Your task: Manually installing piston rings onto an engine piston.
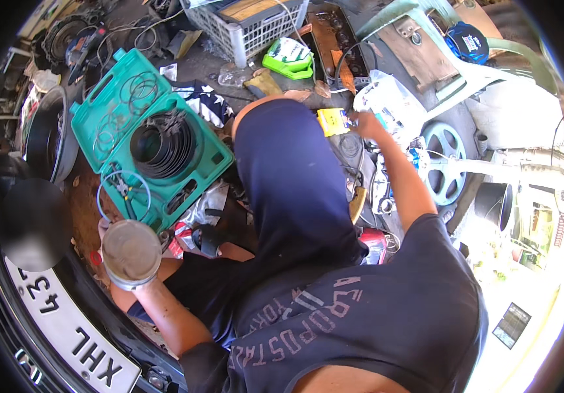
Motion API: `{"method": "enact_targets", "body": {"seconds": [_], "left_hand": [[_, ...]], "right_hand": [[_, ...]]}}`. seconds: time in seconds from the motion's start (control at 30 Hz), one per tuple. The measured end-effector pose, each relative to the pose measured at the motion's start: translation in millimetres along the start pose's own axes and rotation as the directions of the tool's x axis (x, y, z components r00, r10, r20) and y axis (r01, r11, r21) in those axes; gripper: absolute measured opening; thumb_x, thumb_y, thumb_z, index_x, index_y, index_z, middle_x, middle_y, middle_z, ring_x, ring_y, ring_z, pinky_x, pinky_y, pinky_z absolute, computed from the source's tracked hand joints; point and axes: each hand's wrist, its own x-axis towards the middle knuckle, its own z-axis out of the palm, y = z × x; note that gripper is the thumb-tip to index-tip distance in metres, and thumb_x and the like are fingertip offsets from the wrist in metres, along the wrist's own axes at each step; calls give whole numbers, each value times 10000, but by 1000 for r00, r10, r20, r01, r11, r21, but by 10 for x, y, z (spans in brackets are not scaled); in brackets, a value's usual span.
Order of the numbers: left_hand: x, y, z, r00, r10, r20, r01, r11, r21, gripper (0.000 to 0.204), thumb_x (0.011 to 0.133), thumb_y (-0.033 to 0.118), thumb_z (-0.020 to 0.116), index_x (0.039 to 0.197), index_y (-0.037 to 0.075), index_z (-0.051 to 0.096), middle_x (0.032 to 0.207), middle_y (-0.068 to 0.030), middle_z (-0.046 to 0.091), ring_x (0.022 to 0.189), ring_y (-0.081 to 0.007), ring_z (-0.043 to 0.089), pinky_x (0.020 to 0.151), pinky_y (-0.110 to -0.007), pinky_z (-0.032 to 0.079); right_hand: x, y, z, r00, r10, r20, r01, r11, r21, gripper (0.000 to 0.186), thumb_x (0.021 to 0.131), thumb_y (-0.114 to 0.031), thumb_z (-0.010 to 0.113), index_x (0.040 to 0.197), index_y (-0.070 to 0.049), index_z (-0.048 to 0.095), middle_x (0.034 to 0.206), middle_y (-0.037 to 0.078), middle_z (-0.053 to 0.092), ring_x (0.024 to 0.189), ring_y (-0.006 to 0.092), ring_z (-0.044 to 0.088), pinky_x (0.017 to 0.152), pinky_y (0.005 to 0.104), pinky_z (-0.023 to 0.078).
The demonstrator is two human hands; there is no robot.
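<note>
My left hand [143, 289] is closed around a round, grey-brown piston [131, 251], held up at the left with its flat top in view. The piston hides most of the fingers. Beyond it lies an opened green plastic case [121, 108] with a stack of black metal bands [163, 145], several wire rings and a pair of pliers [122, 188]. At the right, past my bent knee, my right hand [368, 126] has its fingers closed at the end of a small yellow box [333, 122]. A clear plastic bag [390, 98] lies beside that hand.
Behind stand a grey crate [239, 36], a green jug [289, 59] and an overturned pale green chair [426, 39]. A light blue pulley wheel [444, 162] and a connecting rod [385, 204] lie right. A black basin [47, 134] and a car bumper [7, 308] border the left.
</note>
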Motion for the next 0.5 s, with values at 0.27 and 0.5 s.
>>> {"method": "enact_targets", "body": {"seconds": [0.27, 0.5], "left_hand": [[85, 114, -302, 933, 75, 353, -287, 746, 601, 656, 759, 293, 673, 1302, 39, 406, 1205, -80, 544, 1121, -234, 519, 1005, -350, 373], [16, 118, -96, 973, 159, 167, -224, 826, 517, 636, 820, 153, 632, 1367, 45, 327, 1052, -86, 615, 867, -199, 623, 739, -343, 530]], "right_hand": [[-494, -381, 957, 939, 339, -52, -343, 925, -163, 425, 718, -323, 722, 1078, -114, 633, 1043, 137, 640, 1012, 326, 591, 843, 426, 489], [-553, -344, 1288, 931, 363, -39, -365, 928, -76, 220, 846, -140, 467, 986, -147, 636, 977, 127, 648, 889, 332, 637, 756, 435, 513]]}}
